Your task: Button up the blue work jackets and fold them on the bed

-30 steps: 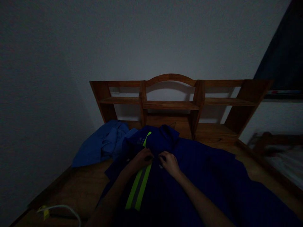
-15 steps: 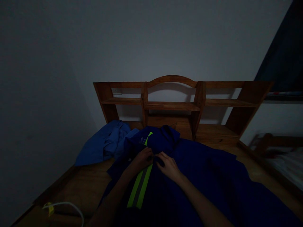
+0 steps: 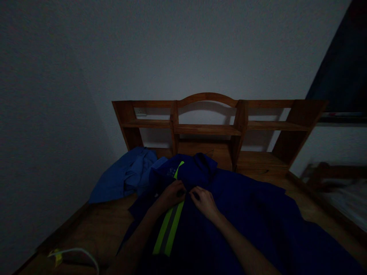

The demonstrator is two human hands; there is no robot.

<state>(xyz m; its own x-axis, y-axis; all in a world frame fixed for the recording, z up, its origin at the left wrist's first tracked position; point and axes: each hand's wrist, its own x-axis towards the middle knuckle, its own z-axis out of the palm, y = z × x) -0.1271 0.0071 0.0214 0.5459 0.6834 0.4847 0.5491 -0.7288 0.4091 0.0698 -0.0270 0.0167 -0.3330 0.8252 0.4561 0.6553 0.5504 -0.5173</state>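
Hands, left hand (image 3: 172,193), right hand (image 3: 204,201), pinching soft navy jacket (image 3: 246,217), neon stripe (image 3: 169,229)

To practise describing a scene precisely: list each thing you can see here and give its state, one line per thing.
dark blue jacket: spread flat on the wooden platform, collar toward the shelf.
left hand: pinching the jacket front beside the neon stripe.
right hand: pinching the jacket front, close to the left hand.
lighter blue garment: crumpled in a heap.
white cable: lying loose, curved.
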